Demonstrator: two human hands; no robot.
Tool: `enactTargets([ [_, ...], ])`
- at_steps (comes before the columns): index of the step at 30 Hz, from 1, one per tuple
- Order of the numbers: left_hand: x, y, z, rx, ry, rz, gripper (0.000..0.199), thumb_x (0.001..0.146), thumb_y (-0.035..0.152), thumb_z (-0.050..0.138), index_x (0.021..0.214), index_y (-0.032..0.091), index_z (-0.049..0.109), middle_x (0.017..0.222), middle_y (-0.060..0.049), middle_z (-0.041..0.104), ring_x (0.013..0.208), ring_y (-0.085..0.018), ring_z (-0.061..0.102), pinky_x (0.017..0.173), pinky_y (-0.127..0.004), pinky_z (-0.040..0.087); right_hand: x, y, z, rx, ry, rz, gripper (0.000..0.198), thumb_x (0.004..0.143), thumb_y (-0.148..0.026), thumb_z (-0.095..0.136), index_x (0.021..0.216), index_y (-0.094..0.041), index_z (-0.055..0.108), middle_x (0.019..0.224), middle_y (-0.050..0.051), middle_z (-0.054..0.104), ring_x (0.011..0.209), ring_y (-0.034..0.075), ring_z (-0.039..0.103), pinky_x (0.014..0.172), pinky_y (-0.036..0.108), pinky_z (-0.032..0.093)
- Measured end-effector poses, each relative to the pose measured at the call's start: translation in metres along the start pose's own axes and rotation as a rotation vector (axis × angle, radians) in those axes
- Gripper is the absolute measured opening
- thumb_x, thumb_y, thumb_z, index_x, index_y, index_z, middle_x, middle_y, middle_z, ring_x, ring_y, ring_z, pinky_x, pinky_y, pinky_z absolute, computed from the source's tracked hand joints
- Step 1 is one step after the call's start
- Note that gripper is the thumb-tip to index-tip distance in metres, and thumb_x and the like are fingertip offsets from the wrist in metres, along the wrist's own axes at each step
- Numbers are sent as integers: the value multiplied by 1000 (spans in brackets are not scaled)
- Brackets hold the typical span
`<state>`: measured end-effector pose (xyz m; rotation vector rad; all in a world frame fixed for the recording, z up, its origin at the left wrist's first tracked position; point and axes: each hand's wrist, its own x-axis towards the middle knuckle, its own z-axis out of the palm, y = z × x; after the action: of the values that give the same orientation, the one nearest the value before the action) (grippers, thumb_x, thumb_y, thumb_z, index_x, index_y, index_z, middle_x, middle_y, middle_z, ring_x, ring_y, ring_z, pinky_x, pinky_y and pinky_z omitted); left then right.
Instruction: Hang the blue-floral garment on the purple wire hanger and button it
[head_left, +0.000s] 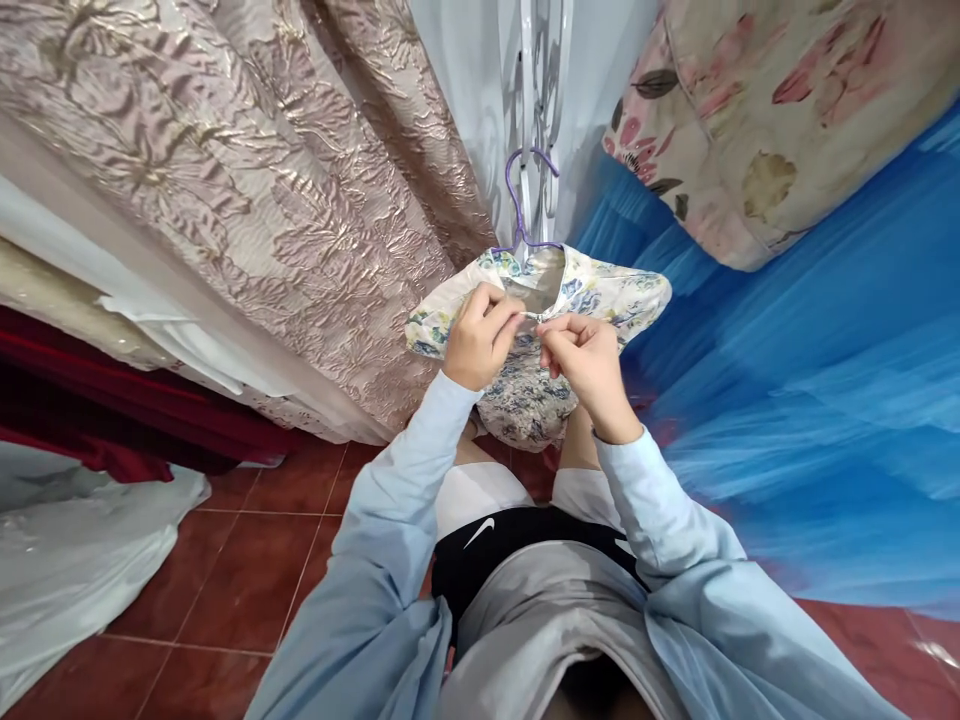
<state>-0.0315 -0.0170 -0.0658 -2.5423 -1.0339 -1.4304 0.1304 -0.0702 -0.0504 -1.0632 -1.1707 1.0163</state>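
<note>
A white floral garment (517, 385) with blue and yellow flowers hangs in front of me on a purple hanger (514, 190). Its neck opening faces up toward me. My left hand (482, 335) is closed, pinching the edge of the neckline on the left side. Just right of it, my right hand (583, 358) is closed in a pinch at the neckline, by a small metallic piece that looks like a zipper pull (538, 319). The fingertips of the two hands are close together but apart. The fingers partly hide the garment's front edge.
White metal rack bars (527, 90) rise behind the hanger. Pink brocade fabric (247, 190) hangs at left, near dark red cloth (97, 420). On the right hang blue tulle (810, 400) and a floral fabric (750, 120). Red tiles (247, 570) cover the floor.
</note>
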Motion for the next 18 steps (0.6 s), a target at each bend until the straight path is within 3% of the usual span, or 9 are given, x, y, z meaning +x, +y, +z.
enactTargets([
  [6,-19,16,-6,104,31,29,27,105,30,46,93,15,66,89,-7,58,87,-19,57,82,-32,45,-10,26,12,85,-8,72,23,81,-37,69,69,-20,60,44,-6,54,35,7,40,40,21,32],
  [12,-11,26,-15,58,4,4,33,107,34,41,94,15,64,90,-7,56,88,-19,56,83,-32,46,-8,20,20,114,70,-26,24,87,-40,66,75,-21,58,46,-8,49,38,7,40,43,21,32],
  [18,-2,32,-14,-19,99,-6,34,107,39,42,90,16,61,89,-6,55,88,-18,57,82,-32,49,-10,14,22,160,76,-60,30,86,-44,67,71,-22,54,44,-9,45,38,7,35,42,22,28],
])
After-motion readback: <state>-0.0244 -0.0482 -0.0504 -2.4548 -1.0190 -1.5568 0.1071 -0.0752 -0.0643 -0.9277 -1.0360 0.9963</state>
